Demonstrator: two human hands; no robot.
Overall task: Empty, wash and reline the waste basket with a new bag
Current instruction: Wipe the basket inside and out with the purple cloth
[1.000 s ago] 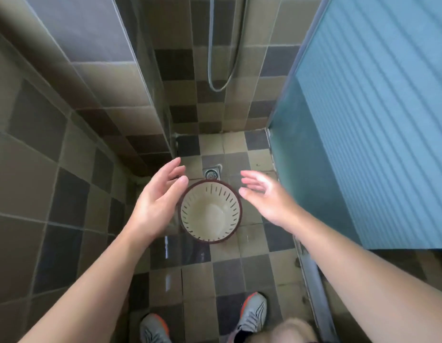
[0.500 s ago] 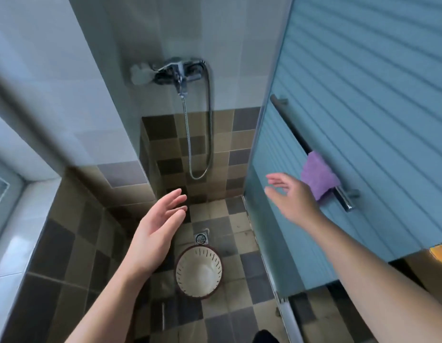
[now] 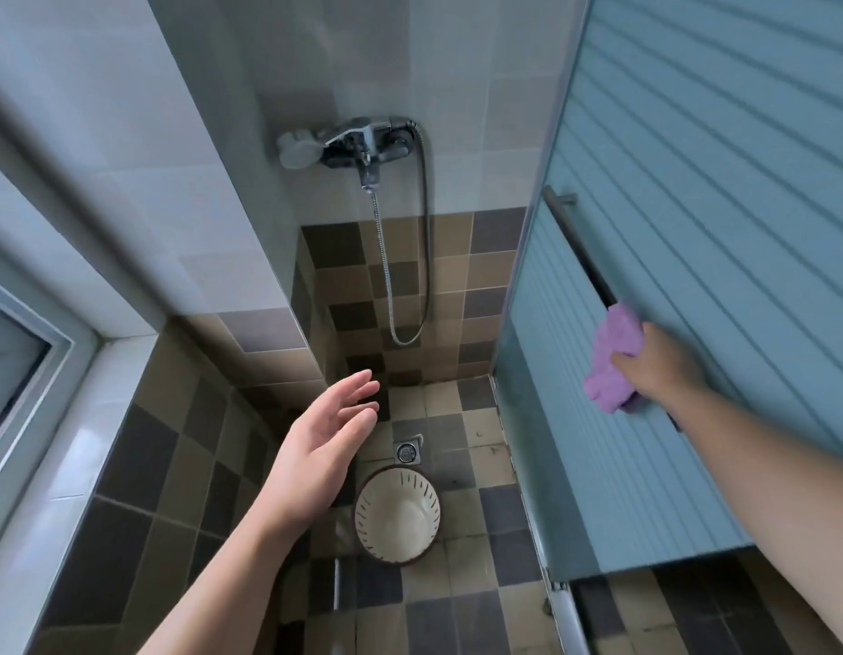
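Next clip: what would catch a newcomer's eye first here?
Probably the purple cloth on the door's rail at right, gripped by the right hand. Next, the empty cream waste basket standing on the checkered floor just before the drain, with the left hand open in the air beside it.

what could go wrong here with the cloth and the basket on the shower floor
The right hand grips the purple cloth draped on the door's bar; a hard tug might snag it or jolt the glass door. The waste basket stands by the person's feet on floor tiles that may be wet, so a kick or slip seems possible.
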